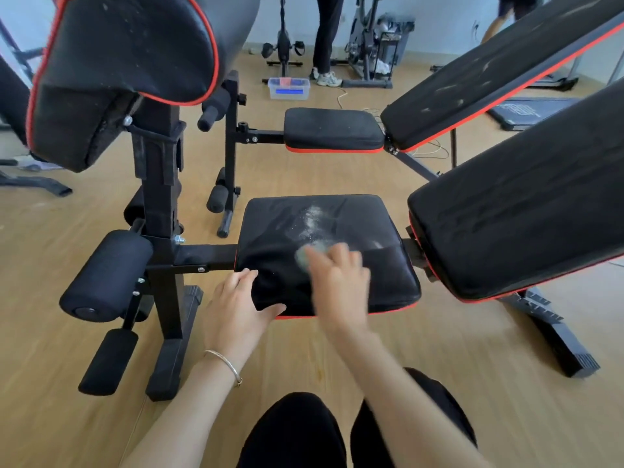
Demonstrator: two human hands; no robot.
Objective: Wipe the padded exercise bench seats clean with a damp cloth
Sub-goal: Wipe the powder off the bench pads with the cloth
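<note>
No readable text — none anywhere.

Black padded square seat [358, 228], red piping at its lower edge. White speckled dust streak [314, 219] across its top. Pale grey-green cloth [303, 256] on seat, blurred. Beyond seat: red-trimmed black pad [332, 128]. Under seat: tan wood-grain floor [304, 177]. Left of seat: black foam roller [106, 275].

I have only 1 view, worn on my head, facing forward and down. The near seat [324, 231] lies close, mid-frame, with my knees [293, 430] at the bottom edge and the far wall [439, 21] at the top. The wide lens bends the edges. My right hand [339, 282] is blurred, probably on a cloth [302, 256].
</note>
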